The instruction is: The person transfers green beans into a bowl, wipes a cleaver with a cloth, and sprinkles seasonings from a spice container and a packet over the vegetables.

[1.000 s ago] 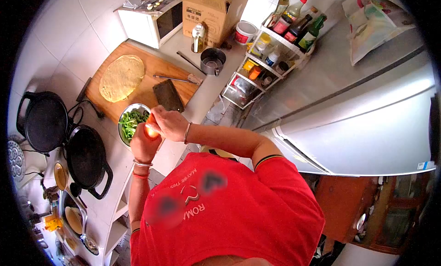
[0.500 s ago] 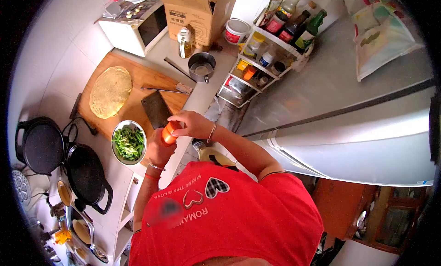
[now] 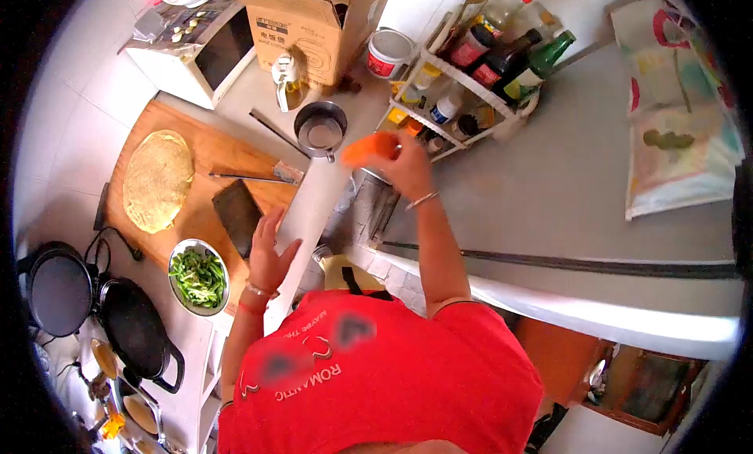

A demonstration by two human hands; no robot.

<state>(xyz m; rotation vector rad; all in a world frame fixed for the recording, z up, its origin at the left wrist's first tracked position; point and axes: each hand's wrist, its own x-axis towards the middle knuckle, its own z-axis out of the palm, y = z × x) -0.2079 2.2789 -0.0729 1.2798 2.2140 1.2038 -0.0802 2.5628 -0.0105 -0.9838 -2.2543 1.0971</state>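
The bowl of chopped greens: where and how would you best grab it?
Probably pinch the bowl by its near rim, bringing the open left hand down from above: it sits upright, shows no handle, and the greens fill its middle.

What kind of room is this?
It looks like a kitchen, probably in a home. There's a flat, round, yellowish sheet of dough on a brown wooden board, a round, pale bowl of chopped green vegetables, and a white-framed rack of bottles.
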